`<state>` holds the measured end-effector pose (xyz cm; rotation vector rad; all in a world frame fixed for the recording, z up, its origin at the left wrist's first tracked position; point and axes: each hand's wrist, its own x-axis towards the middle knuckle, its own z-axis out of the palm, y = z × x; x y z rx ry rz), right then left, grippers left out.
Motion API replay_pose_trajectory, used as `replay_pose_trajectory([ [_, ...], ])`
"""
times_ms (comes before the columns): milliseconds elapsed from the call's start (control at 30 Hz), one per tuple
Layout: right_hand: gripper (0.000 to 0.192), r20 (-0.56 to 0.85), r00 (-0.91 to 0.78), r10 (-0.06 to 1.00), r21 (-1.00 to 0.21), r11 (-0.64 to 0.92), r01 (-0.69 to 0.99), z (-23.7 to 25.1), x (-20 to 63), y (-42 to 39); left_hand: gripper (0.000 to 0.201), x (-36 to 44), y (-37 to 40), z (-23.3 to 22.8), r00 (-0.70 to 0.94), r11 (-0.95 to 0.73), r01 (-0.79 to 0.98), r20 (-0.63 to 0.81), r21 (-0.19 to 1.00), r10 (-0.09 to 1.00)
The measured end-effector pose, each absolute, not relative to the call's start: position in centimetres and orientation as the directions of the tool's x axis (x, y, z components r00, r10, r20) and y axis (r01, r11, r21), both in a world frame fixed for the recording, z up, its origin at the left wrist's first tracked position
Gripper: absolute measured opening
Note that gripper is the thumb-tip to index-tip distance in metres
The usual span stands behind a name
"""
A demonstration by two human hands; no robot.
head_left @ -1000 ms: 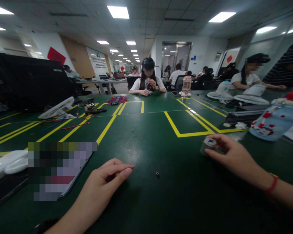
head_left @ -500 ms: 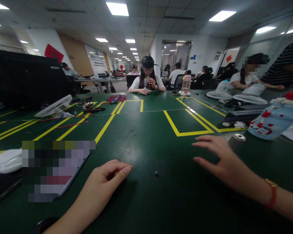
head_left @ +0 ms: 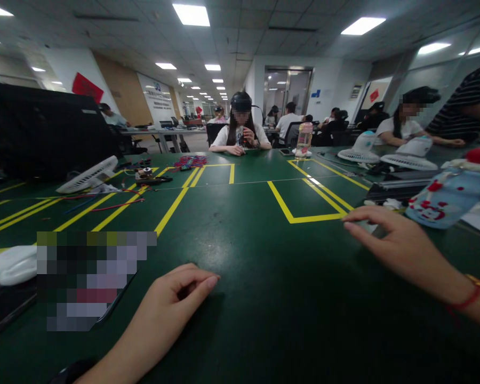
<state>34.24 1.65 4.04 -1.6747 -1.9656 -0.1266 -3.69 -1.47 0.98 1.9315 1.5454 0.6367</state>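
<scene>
While a blue bottle (head_left: 440,198), dark rails (head_left: 400,188) and 2 fans (head_left: 408,154) crowd the right of the bench (head_left: 244,330), the right hand (head_left: 404,245) sits just left of the bottle with fingers bent, hiding most of what seems the grey can (head_left: 376,229); I cannot tell whether it grips it. The left hand (head_left: 176,293) is loosely curled, thumb against forefinger, beside a pixelated screen (head_left: 116,266). Compared with 0.5 s ago, the right hand has shifted rightward over the can's spot, and the small dark ring between the hands no longer shows.
</scene>
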Motion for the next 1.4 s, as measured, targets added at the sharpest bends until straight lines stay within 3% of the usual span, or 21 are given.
replay_pose_trajectory([
  [133,0.037,0.39,0.205,0.898,-0.13,-0.166,0.977,5.1,40.5,1.6,0.029,-3.7,-1.6,1.1,0.202,-0.14,0.669,0.003,0.73,0.979],
  [267,0.045,0.227,0.346,0.91,-0.198,-0.304,0.932,5.1,42.2,1.4,0.029,-3.8,-1.7,1.1,0.185,-0.122,0.656,-0.002,0.745,0.983],
  [433,0.046,0.275,0.359,0.892,-0.214,-0.307,0.927,4.9,42.5,1.6,0.028,-3.8,-1.8,1.1,0.175,-0.119,0.639,0.007,0.76,0.984],
  [700,0.046,0.189,0.413,0.891,-0.321,-0.341,0.884,4.5,43.3,2.0,0.029,-3.8,-1.8,1.0,0.18,-0.121,0.635,0.007,0.763,0.984],
  [867,0.051,0.175,0.423,0.889,-0.312,-0.357,0.88,4.5,43.1,2.0,0.028,-3.8,-1.8,1.0,0.19,-0.136,0.636,0.017,0.759,0.982],
  [1000,0.046,0.217,0.356,0.909,-0.408,-0.247,0.879,4.3,43.8,1.8,0.027,-3.8,-1.8,0.9,0.183,-0.134,0.627,0.022,0.767,0.983],
  [1100,0.048,0.239,0.415,0.878,-0.456,-0.276,0.846,4.1,44.1,1.8,0.026,-3.8,-1.8,0.9,0.178,-0.138,0.621,0.032,0.771,0.984],
  [1300,0.046,0.139,0.396,0.908,-0.534,-0.268,0.802,4.3,43.8,1.5,0.027,-3.8,-1.9,1.1,0.184,-0.135,0.614,0.026,0.778,0.983],
  [1400,0.055,0.1,0.363,0.926,-0.482,-0.274,0.832,4.4,43.5,1.6,0.027,-3.8,-1.9,1.2,0.193,-0.137,0.623,0.019,0.77,0.981],
])
